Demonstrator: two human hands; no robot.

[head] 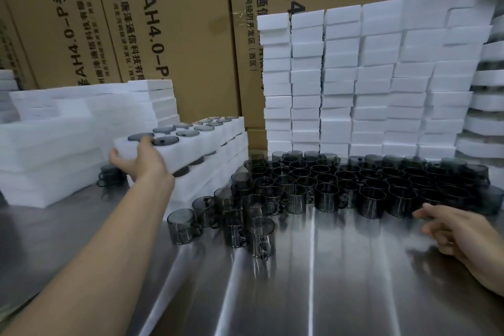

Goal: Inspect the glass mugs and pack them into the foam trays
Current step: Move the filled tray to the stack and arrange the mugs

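Several dark smoked-glass mugs (354,188) stand packed together on the steel table (313,281), with a few loose ones (260,232) nearer me. My left hand (136,158) grips the near end of a white foam tray (191,142) filled with mugs, which sits on top of a stack of filled trays (218,172). My thumb lies on the tray's top and my fingers wrap its end. My right hand (458,229) hovers low over the table with fingers spread, just in front of the mug cluster, holding nothing.
White foam pieces (368,76) are stacked high behind the mugs. Flat foam sheets (54,144) lie piled at the left, with a mug or two (109,174) beside them. Cardboard cartons (177,22) form the back wall.
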